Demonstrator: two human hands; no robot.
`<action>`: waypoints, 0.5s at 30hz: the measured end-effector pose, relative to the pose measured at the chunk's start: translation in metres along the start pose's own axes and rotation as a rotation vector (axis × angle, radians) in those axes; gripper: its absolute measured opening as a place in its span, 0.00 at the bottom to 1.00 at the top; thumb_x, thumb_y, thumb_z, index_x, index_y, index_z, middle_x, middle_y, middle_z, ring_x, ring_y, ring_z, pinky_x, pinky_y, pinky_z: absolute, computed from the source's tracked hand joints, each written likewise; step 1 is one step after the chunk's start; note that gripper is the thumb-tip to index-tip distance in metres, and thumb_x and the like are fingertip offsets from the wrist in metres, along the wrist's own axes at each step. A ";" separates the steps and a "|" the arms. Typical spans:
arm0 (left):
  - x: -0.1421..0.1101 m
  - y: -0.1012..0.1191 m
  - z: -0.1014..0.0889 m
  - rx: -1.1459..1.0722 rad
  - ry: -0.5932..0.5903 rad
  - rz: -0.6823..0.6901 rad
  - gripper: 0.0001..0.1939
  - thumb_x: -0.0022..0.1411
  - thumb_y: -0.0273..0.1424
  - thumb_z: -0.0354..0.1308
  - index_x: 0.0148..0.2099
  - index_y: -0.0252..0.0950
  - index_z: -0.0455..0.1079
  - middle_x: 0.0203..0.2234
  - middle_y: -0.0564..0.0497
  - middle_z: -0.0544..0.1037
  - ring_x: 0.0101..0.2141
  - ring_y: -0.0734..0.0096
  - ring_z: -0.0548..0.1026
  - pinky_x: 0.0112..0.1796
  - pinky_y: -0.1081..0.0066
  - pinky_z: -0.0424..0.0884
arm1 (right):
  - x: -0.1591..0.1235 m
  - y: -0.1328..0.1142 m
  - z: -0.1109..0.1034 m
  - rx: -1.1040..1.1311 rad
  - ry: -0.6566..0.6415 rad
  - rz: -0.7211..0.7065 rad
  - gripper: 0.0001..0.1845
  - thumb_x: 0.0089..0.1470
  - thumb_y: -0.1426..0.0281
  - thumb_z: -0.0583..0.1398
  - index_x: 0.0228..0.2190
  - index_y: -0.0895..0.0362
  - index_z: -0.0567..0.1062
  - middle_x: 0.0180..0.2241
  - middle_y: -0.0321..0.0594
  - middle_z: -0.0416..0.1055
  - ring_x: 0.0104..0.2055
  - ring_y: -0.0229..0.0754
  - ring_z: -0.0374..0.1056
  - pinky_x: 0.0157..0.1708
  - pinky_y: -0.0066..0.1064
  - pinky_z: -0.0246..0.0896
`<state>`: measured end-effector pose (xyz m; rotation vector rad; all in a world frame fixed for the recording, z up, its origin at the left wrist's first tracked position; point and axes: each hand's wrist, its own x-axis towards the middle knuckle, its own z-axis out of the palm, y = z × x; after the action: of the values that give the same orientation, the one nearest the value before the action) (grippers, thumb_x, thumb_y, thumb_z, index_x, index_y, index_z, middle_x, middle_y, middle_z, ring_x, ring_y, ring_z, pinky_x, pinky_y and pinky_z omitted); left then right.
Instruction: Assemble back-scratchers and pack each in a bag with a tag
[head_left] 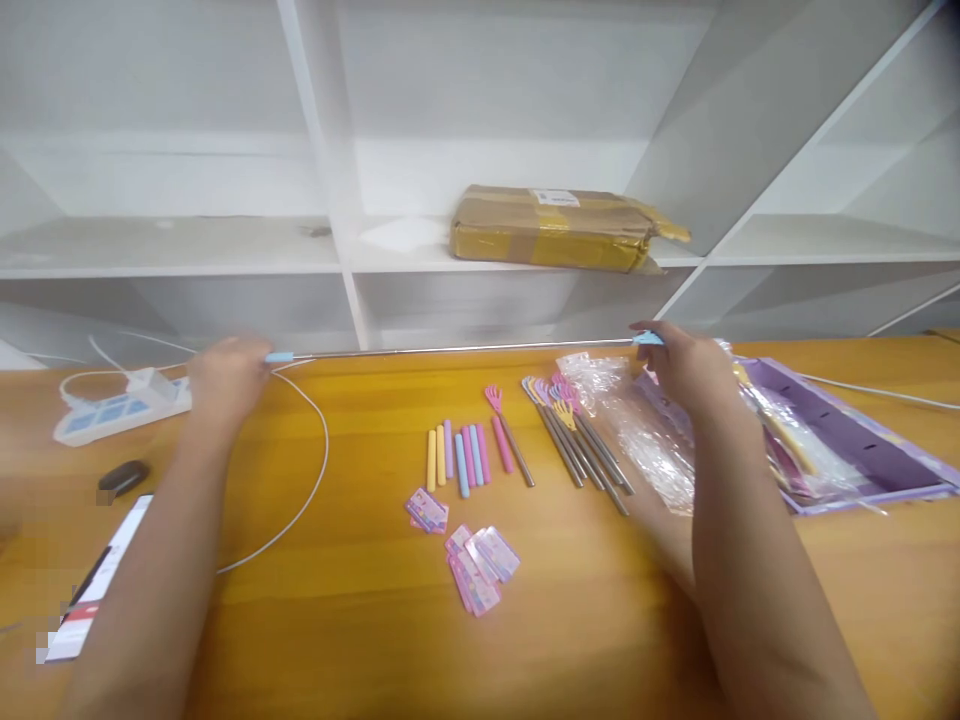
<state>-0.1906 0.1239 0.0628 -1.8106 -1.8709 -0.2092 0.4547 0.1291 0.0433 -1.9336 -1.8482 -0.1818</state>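
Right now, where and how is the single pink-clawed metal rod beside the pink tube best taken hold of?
I'd pinch the pink-clawed metal rod by the near end of its thin shaft, coming from above on the person's side. That end points toward the person and reaches past the pink tube lying close on its left; the other clawed rods lie off to the right.

Blue claw point(647, 339) partly behind right hand point(697, 370)

To the left of my left fingers point(251, 350) is a white power strip point(82, 428); nearer to me, a dark oval object point(129, 475). Rightward curves a white cable point(325, 440). Beyond my right fingers point(669, 338), leftward, a cardboard parcel point(495, 225) rests on the shelf point(390, 255).
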 end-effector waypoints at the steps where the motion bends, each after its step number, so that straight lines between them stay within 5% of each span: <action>1: 0.000 0.002 -0.002 0.000 -0.025 -0.002 0.13 0.72 0.27 0.50 0.38 0.33 0.75 0.32 0.47 0.73 0.36 0.64 0.67 0.32 0.68 0.49 | 0.000 -0.002 -0.003 0.011 -0.042 0.040 0.25 0.69 0.76 0.53 0.63 0.55 0.74 0.38 0.45 0.81 0.31 0.42 0.66 0.38 0.33 0.52; 8: 0.002 0.015 -0.017 -0.002 -0.182 0.011 0.14 0.72 0.32 0.52 0.40 0.35 0.79 0.33 0.44 0.80 0.33 0.60 0.72 0.33 0.67 0.54 | 0.003 -0.015 -0.018 -0.312 -0.239 0.285 0.22 0.73 0.60 0.52 0.49 0.56 0.83 0.47 0.58 0.80 0.42 0.53 0.71 0.38 0.38 0.51; 11: 0.002 0.020 -0.021 0.003 -0.232 0.016 0.16 0.73 0.34 0.52 0.41 0.36 0.80 0.34 0.40 0.82 0.35 0.55 0.76 0.34 0.66 0.57 | 0.001 -0.026 -0.024 -0.368 -0.259 0.396 0.31 0.73 0.51 0.49 0.56 0.57 0.81 0.53 0.64 0.77 0.48 0.59 0.71 0.39 0.41 0.52; 15: 0.003 0.022 -0.017 0.007 -0.241 0.015 0.16 0.72 0.34 0.51 0.43 0.36 0.81 0.35 0.38 0.84 0.38 0.49 0.80 0.34 0.64 0.61 | -0.001 -0.031 -0.027 -0.406 -0.211 0.419 0.37 0.75 0.52 0.43 0.61 0.63 0.77 0.53 0.70 0.76 0.50 0.62 0.73 0.38 0.43 0.50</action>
<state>-0.1651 0.1205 0.0728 -1.9160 -2.0150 0.0232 0.4305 0.1171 0.0737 -2.6645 -1.5653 -0.2388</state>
